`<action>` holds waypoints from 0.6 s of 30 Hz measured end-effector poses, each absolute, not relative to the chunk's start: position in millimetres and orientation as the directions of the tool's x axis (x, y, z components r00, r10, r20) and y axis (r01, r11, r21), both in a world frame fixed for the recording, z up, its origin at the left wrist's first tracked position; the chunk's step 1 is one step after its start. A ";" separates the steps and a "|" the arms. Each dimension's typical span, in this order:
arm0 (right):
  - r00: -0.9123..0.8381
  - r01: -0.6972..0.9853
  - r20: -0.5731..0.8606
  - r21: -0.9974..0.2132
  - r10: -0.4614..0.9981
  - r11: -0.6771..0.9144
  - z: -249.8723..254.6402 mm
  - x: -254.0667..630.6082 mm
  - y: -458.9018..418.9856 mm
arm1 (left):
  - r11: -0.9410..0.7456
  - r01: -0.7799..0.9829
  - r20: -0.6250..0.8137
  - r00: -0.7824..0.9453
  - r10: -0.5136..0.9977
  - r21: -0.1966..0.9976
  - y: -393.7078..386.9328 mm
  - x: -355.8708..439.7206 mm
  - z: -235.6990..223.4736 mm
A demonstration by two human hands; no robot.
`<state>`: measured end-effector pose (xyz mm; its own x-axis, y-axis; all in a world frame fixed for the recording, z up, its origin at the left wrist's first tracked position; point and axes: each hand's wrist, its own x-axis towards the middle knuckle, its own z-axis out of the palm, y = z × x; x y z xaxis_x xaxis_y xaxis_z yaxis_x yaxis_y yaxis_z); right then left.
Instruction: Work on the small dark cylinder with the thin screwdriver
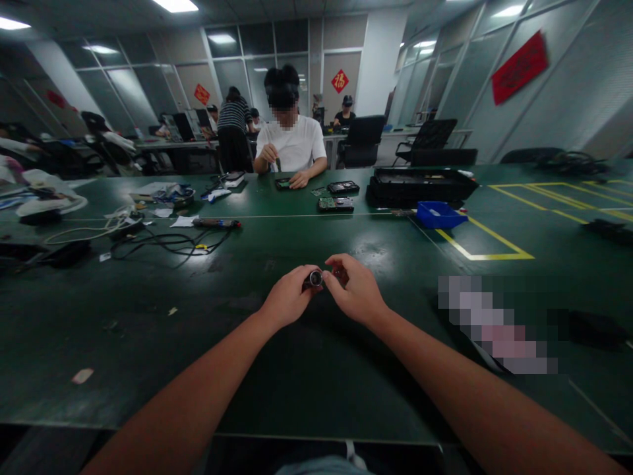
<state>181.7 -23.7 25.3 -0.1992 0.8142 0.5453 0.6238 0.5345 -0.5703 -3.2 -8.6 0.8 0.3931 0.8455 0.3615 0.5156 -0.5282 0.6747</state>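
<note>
Gripping dark cylinder (314,280), left fingers (307,272) curled round it, right fingers (341,264) loosely bent.

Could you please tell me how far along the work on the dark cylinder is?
The left hand holds the dark cylinder, round end toward the camera, with the right hand close beside it. No step is visibly finished, and what remains cannot be told.

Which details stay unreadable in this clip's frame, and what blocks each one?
Head view: dark cylinder, its body mostly hidden by the left hand; its round end is too small to identify.
Head view: the right hand, whose curled fingers hide whether they hold anything.
Head view: flat item at right, masked by pixel blocks.
Head view: black tray, its contents mostly hidden by its front wall.
</note>
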 end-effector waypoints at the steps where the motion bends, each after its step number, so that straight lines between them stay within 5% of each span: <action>1: -0.206 0.603 0.552 -0.578 0.808 0.549 26.5 182.0 -24.9 | -0.525 0.520 0.360 0.389 0.848 0.674 -8.4 -3.7 0.6; 11: -0.296 0.482 0.630 -0.550 0.718 0.682 40.4 182.9 -40.3 | -0.485 0.559 0.359 0.327 0.874 0.673 -1.4 -7.6 -3.4; 18: -0.123 0.497 0.695 -0.575 0.709 0.650 42.3 183.4 -45.8 | -0.459 0.574 0.340 0.310 0.888 0.678 -1.9 -6.9 -2.7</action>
